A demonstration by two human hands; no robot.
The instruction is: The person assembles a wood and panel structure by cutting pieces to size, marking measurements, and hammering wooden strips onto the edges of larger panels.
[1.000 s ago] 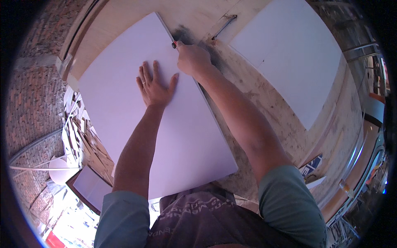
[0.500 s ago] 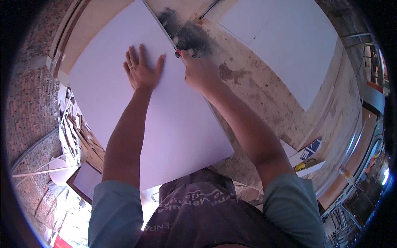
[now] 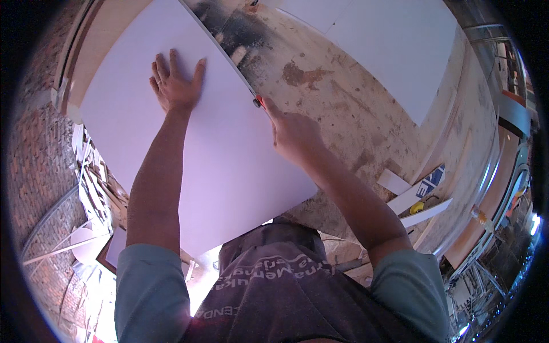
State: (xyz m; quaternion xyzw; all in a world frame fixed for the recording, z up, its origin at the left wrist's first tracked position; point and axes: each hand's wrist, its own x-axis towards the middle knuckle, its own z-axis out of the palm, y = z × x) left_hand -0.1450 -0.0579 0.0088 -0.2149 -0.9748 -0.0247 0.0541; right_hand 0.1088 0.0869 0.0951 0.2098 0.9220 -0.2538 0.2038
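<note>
A large white board (image 3: 234,177) lies flat in front of me, with its long right edge running from the top toward my body. My left hand (image 3: 177,88) rests on its surface, palm down, fingers spread, holding nothing. At the right edge my right hand (image 3: 297,134) is closed around a small red-and-black hand tool (image 3: 258,102). The tool's dark round end touches the edge; most of its body is hidden in my fist, so its exact kind does not show.
The stained worktable (image 3: 354,114) carries a second white panel (image 3: 394,46) at the far right. Nearer lie white offcuts (image 3: 426,214) and a yellow tape measure (image 3: 417,207). A brick wall (image 3: 34,148) rises at the left, with scrap strips (image 3: 94,171) heaped beside it.
My right hand has drawn the tool along the board's edge toward my body. The left hand stays flat on the board. The whole view has shifted slightly.
</note>
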